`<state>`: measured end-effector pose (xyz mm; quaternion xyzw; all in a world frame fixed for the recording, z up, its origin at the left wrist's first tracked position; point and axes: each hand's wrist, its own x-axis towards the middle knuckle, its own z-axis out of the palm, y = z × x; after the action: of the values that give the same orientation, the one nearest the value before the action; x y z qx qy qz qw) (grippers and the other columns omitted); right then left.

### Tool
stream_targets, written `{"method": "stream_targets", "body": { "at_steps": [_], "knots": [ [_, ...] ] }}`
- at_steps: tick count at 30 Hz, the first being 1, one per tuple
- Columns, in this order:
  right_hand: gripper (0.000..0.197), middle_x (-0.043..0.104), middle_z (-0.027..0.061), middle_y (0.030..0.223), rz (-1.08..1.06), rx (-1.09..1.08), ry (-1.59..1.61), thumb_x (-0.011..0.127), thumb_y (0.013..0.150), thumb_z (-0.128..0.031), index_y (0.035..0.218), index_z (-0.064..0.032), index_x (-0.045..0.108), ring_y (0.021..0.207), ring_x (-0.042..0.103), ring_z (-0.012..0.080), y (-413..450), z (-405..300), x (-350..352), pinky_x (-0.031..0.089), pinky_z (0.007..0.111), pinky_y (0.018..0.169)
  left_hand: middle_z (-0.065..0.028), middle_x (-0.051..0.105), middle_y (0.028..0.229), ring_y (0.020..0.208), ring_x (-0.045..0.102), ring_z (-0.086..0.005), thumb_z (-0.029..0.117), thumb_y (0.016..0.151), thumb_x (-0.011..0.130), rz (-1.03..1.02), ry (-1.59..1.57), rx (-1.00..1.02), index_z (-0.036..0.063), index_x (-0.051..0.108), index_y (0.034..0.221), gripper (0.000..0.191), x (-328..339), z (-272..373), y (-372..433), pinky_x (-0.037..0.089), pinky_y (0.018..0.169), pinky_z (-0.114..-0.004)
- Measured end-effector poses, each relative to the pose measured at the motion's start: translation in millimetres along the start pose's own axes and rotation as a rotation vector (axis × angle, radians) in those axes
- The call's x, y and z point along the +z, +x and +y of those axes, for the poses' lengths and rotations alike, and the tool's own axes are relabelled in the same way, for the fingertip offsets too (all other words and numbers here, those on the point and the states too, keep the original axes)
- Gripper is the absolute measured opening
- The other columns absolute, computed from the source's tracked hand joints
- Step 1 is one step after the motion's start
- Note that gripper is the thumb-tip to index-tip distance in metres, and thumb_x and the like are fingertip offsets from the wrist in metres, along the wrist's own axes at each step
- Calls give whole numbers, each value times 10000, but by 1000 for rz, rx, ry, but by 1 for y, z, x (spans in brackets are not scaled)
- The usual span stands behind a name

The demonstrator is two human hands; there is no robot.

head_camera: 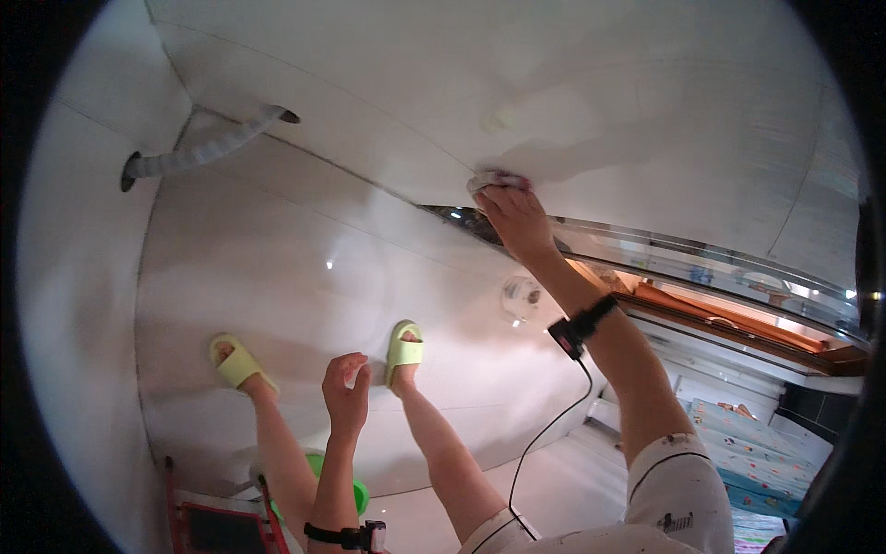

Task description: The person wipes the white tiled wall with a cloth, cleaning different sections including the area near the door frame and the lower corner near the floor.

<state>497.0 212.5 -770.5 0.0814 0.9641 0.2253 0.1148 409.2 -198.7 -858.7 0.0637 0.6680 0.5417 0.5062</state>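
My right hand [513, 215] is pressing a crumpled white cloth [500, 181] with dark pinkish patches against the glossy white wall [623, 131]. Just under the cloth runs a shiny metal-like edge strip [692, 253] along the bottom of that wall section. Lower in the view, my left hand [346, 391] hangs above the pale floor tiles [297, 277], fingers loosely curled, thumb apart, nothing in it. Both forearms wear black straps with small devices, and a black cable [536, 443] trails from the right one.
A ribbed grey hose [208, 151] spans the corner between two wall holes. Behind my feet in light green slippers [405, 353] are a green plastic basin [360, 496] and a red-framed step ladder [225, 530]. To the right lies a patterned blue cloth [754, 450].
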Motion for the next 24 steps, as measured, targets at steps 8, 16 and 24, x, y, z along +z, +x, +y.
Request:
{"method": "stream_targets", "body": {
  "at_steps": [8,16,24],
  "knots": [
    [342,561,87,1258,934,130,-352,607,929,-149,1253,-155,714,1128,452,240,51,109,-224,372,379,946,-88,668,1103,1028,649,-174,89,961,633,-110,-33,27,12,658,1106,166,73,22,-2,522,940,-335],
    [413,601,-16,1277,139,74,-117,651,875,-250,1288,-230,665,1170,535,199,20,4,24,460,467,998,-77,647,919,851,600,-216,106,882,688,-53,20,83,58,683,970,100,88,-2,-28,479,771,-344],
    [318,618,67,1151,619,341,68,647,847,-84,1153,-118,729,999,582,269,-35,34,-88,478,403,835,-110,655,936,895,630,-273,121,863,680,-104,146,101,44,666,938,109,88,-14,-48,503,823,-376]
  ]
}}
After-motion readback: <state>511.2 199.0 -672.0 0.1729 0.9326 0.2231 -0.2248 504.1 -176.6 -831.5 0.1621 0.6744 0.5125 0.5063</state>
